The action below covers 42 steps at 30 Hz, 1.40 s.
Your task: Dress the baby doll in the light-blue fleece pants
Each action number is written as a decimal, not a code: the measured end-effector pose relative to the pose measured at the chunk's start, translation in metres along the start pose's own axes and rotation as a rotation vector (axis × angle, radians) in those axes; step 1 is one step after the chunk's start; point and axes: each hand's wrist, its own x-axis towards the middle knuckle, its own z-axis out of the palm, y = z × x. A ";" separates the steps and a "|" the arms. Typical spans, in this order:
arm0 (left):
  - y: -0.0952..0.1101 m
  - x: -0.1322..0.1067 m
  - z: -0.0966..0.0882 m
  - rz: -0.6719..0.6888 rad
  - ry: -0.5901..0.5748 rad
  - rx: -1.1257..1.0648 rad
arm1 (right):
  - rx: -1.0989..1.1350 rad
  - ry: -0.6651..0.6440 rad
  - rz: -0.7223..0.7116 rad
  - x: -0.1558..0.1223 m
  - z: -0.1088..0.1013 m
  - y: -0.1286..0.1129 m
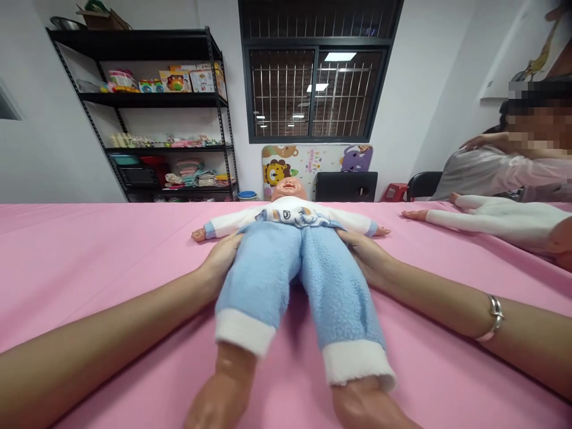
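A plastic baby doll lies face-up at twelve o'clock on pink cloth. Your left hand, at eleven, and right hand, at one, touch its fuzzy light-blue trousers near the waist; with fingertips hidden, you cannot tell whether either grips.

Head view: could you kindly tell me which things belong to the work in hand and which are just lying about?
In use:
- doll
- blue trousers, between left hand and right hand
- pink cloth beneath

Lying about:
- second doll
- black shelves
- cartoon board
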 end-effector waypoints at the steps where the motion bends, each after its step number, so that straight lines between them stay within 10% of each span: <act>1: 0.000 0.000 0.000 -0.005 -0.053 -0.100 | 0.051 -0.001 0.062 -0.001 0.002 -0.003; 8: -0.004 0.007 -0.012 0.072 -0.190 -0.073 | 0.075 -0.016 0.173 -0.006 0.006 -0.015; 13: -0.007 0.029 -0.029 0.227 0.124 0.156 | -0.293 -0.022 -0.102 0.016 -0.011 -0.007; 18: -0.006 0.027 -0.026 0.350 0.088 0.278 | -0.554 0.052 -0.361 0.023 -0.018 -0.003; 23: -0.008 0.014 -0.015 0.308 -0.114 0.214 | -0.335 -0.135 -0.202 0.014 -0.010 -0.004; 30: -0.007 0.009 -0.007 0.297 0.026 0.104 | -0.371 -0.121 -0.105 0.008 -0.002 -0.015; 36: 0.005 0.004 -0.006 0.009 -0.107 -0.148 | -0.021 -0.149 0.178 -0.002 0.000 -0.035; 42: 0.005 0.012 -0.014 0.024 0.030 -0.122 | -0.269 -0.183 0.047 0.007 -0.010 -0.025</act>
